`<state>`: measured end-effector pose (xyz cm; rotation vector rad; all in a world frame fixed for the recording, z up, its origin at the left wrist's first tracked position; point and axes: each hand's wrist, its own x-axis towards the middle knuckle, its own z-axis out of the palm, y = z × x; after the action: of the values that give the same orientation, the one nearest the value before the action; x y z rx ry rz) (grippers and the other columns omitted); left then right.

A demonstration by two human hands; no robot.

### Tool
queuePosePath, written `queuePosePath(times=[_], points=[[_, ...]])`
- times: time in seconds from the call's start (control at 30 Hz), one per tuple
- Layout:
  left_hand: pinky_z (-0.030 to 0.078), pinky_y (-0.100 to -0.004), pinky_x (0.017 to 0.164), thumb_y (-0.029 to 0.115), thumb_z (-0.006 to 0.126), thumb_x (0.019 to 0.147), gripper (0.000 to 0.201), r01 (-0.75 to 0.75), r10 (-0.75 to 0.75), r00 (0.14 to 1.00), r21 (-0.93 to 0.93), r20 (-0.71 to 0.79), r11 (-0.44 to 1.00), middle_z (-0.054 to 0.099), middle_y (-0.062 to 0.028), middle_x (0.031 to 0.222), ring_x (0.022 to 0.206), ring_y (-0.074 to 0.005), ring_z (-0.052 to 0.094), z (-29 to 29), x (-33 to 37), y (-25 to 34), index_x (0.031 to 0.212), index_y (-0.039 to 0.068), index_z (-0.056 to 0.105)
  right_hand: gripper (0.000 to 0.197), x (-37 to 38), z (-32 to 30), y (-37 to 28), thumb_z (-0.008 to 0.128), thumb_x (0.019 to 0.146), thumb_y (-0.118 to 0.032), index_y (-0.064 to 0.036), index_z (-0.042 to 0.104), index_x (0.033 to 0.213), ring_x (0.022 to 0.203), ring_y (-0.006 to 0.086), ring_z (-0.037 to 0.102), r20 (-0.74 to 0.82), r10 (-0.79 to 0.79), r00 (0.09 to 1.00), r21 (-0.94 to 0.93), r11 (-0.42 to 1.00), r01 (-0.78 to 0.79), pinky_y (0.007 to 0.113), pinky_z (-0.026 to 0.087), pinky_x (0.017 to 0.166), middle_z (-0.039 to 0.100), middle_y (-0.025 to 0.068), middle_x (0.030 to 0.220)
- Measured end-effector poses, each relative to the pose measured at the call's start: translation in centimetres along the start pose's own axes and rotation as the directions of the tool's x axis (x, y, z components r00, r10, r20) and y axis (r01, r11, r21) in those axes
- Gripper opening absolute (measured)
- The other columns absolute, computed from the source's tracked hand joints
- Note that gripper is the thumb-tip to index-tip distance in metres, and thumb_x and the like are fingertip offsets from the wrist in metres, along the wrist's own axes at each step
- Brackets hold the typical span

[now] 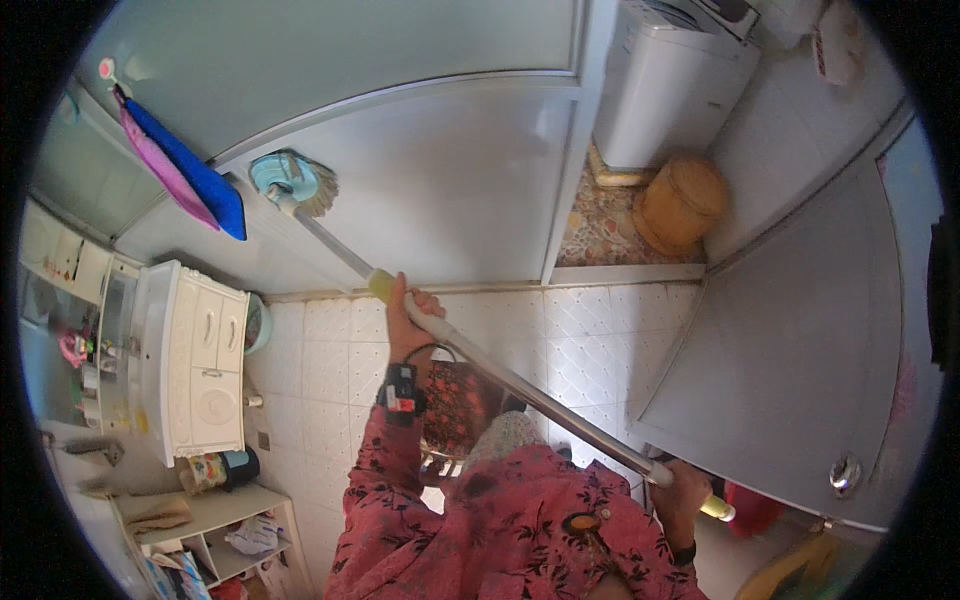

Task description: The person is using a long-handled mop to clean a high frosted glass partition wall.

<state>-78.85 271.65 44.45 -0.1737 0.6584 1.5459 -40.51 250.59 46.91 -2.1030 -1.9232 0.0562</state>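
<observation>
My left hand (pixel 410 315) grips the metal mop handle (pixel 530 392) near its yellow grip, partway up the pole. My right hand (pixel 683 490) holds the handle's lower end by the yellow end cap. The mop head (pixel 293 183), a light blue disc with pale fibres, presses against the grey sliding door panel (pixel 450 190) at the upper left. A wrist device (pixel 401 390) sits on my left forearm over a red floral sleeve.
A white cabinet (pixel 205 360) stands at the left, with a low shelf (pixel 215 530) below it. Blue and pink cloths (pixel 185 170) hang on the door. A white washing machine (pixel 675 85) and a wooden stool (pixel 682 203) stand beyond the doorway. A grey door (pixel 800 350) stands open at right.
</observation>
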Motion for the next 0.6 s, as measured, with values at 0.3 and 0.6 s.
queuePosePath(times=[0.3,0.6], points=[[0.036,-0.0274,0.048,0.020,0.057,0.076,0.023,0.353,-0.366,0.921,0.110,0.136,0.929,0.039,0.0005,0.052,0.047,-0.0131,0.039,3.7,-4.8,-18.9,0.061,0.013,0.041,0.020,-11.7,-3.8,14.0,0.065,0.053,-0.017,-0.0087,0.048,0.060,0.055,0.0339,0.049,-0.150,0.227,0.962,-0.120,0.962,-0.246,0.042,0.037,0.049,0.050,0.0108,0.057],[0.035,-0.0303,0.053,0.020,0.061,0.071,0.027,0.512,-0.535,0.839,0.188,0.097,0.838,0.037,-0.0005,0.052,0.048,-0.0149,0.039,5.2,-6.7,-27.8,0.059,0.012,0.038,0.018,-16.8,-5.7,19.0,0.063,0.050,-0.009,-0.0075,0.048,0.059,0.056,0.0351,0.051,-0.137,0.416,0.899,-0.290,0.851,-0.438,0.043,0.039,0.051,0.051,0.0132,0.057]])
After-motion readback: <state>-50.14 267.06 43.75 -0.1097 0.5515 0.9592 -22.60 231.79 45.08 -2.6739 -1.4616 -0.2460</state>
